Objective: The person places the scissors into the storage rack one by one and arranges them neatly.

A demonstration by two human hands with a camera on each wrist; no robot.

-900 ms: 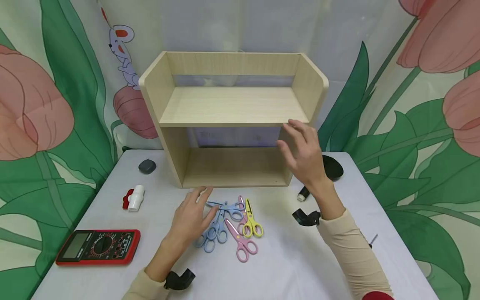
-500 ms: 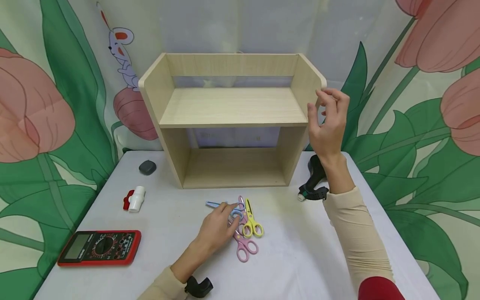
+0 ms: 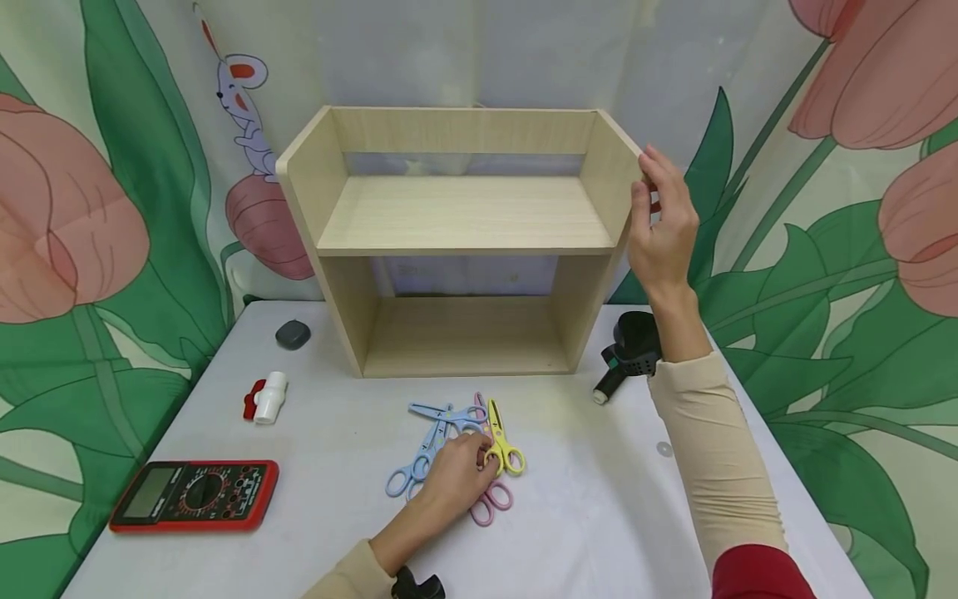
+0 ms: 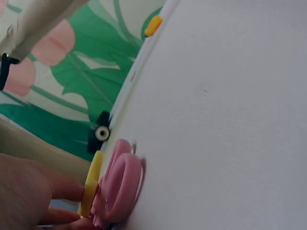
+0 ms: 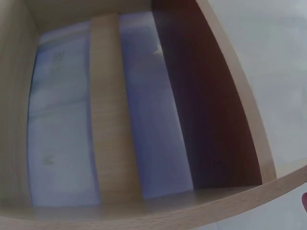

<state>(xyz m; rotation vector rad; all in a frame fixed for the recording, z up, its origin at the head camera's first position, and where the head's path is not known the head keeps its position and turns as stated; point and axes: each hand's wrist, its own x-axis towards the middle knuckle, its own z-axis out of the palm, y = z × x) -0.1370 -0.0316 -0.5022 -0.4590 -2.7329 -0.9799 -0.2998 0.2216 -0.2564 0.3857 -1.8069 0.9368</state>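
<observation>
My left hand reaches over a pile of scissors, fingers bent down at the handles of the yellow scissors and the pink scissors. In the left wrist view its fingertips meet the yellow handle, close beside a pink handle loop; I cannot tell whether they pinch it. Blue scissors lie just left, partly covered by the hand. My right hand is raised at the upper front edge of the wooden shelf, bent fingers and thumb at the right side panel from outside.
On the left of the white table lie a red multimeter, a white valve with a red handle and a dark rounded object. A black tool with a white-tipped handle lies right of the shelf, under my right wrist.
My left hand has moved right and forward from the blue scissors to the yellow and pink handles. My right hand has risen from the shelf opening to the right panel's upper edge.
</observation>
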